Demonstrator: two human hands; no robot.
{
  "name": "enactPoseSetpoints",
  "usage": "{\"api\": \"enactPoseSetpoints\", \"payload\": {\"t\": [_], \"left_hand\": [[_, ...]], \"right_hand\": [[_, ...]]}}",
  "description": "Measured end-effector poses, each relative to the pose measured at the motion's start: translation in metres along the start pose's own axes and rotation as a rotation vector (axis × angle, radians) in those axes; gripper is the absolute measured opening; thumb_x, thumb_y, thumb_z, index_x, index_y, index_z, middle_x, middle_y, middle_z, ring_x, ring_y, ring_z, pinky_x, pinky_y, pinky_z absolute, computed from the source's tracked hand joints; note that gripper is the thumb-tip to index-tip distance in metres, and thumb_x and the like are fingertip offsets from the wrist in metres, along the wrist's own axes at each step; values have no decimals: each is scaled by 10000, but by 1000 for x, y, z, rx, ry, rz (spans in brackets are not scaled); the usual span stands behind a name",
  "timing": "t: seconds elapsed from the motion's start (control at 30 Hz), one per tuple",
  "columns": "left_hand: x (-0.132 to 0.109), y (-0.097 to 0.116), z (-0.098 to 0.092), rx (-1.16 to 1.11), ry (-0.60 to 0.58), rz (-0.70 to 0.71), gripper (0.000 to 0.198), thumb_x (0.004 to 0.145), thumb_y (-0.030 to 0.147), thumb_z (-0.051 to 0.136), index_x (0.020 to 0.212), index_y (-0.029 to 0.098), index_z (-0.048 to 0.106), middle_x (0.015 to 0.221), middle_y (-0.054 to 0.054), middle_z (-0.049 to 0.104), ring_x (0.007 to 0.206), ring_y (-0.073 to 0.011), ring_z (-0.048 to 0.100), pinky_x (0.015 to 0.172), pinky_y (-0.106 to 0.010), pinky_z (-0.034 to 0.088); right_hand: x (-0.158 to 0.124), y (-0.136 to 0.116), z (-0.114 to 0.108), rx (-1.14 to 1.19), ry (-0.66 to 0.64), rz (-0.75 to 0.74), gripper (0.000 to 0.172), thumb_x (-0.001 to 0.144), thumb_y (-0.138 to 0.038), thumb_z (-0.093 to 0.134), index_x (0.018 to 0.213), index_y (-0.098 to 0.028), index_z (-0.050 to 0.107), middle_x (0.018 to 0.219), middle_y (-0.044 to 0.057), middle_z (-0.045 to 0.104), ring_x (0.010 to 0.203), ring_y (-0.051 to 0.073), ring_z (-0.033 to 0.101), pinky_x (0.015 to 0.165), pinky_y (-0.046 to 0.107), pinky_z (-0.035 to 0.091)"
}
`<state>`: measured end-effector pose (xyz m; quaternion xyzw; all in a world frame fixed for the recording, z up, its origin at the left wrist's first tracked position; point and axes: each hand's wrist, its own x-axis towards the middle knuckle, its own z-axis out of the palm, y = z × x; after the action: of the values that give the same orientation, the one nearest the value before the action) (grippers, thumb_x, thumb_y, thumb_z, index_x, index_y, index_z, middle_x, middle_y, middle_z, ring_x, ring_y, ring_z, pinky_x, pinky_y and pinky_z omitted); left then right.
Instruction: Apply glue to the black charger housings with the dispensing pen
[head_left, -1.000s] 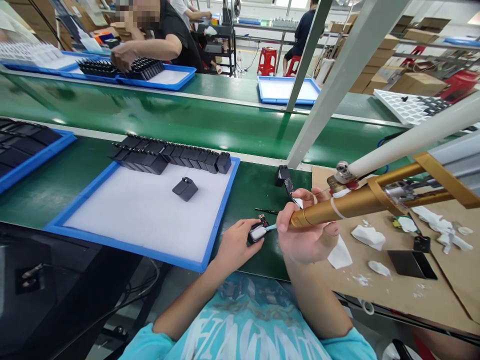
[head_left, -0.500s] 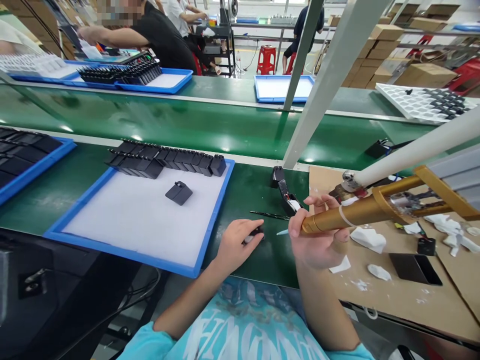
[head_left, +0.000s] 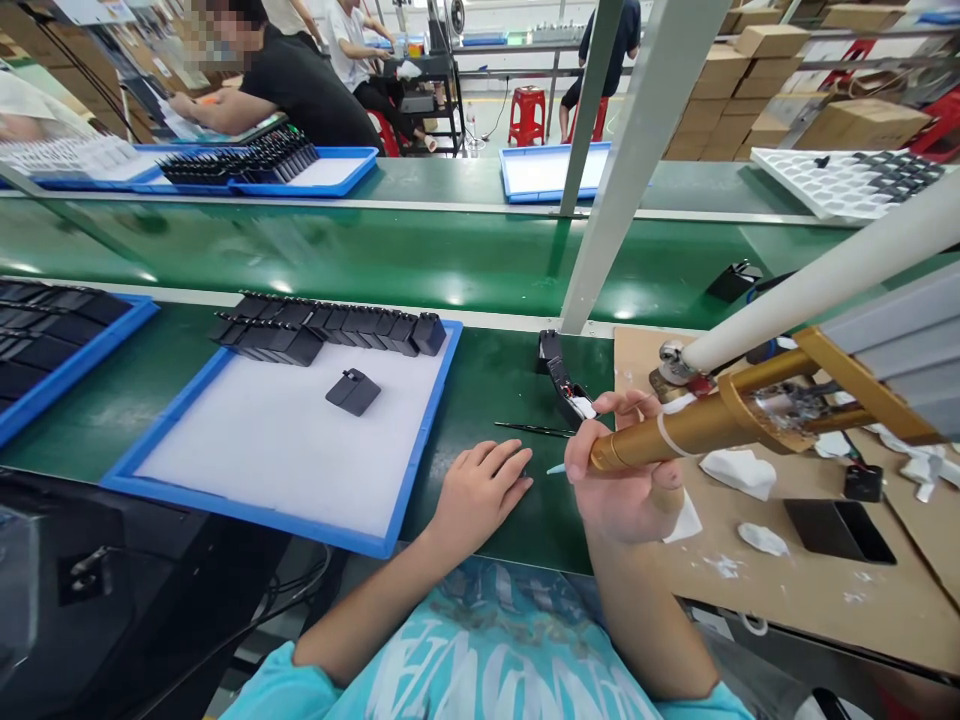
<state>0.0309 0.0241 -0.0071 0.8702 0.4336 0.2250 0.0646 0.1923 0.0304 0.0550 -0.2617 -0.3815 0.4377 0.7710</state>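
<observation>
My left hand (head_left: pixel 484 492) rests palm down on the green bench, its fingers curled over a small black part that showed earlier and is now nearly all hidden. In my right hand (head_left: pixel 626 500) is a gold glue dispenser (head_left: pixel 697 432) with a pale blue nozzle tip, which points left toward my left hand without touching it. Behind the hands lie dark tweezers (head_left: pixel 532 430) and an opened black housing (head_left: pixel 566 385) with parts inside. On the left, a blue-rimmed tray (head_left: pixel 395 533) holds rows of black housings (head_left: pixel 330 325) and one loose black housing (head_left: pixel 353 392).
A white post (head_left: pixel 611 180) rises behind the bench, and a white pipe (head_left: pixel 817 275) slants above the dispenser. Cardboard (head_left: pixel 802 610) at right carries crumpled white wipes (head_left: pixel 739 473) and an open black box (head_left: pixel 840 530). A co-worker (head_left: pixel 300 85) sits across the green conveyor (head_left: pixel 375 245).
My left hand has turned further over the small black part, and its fingers now cover it. The dispenser in my right hand stays close to the same place; the whole view has shifted slightly.
</observation>
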Motion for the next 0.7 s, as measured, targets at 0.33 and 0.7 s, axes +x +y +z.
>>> {"api": "enactPoseSetpoints", "payload": {"t": [0.33, 0.7], "left_hand": [[3, 3, -4, 71, -178, -19, 204, 944, 220, 519, 1141, 239, 569, 1041, -58, 638, 854, -211, 605, 710, -321, 498], [4, -53, -65, 322, -38, -103, 329, 955, 363, 495, 1236, 196, 531, 961, -98, 630, 895, -269, 574, 761, -384, 414]], "right_hand": [[0, 1, 0, 2, 2, -5, 388, 820, -559, 516, 1101, -303, 596, 1020, 24, 566, 400, 88, 477, 353, 310, 325], [0, 3, -11, 83, 41, 18, 425, 769, -527, 579, 1103, -268, 626, 1050, 25, 578, 433, 97, 512, 367, 321, 372]]}}
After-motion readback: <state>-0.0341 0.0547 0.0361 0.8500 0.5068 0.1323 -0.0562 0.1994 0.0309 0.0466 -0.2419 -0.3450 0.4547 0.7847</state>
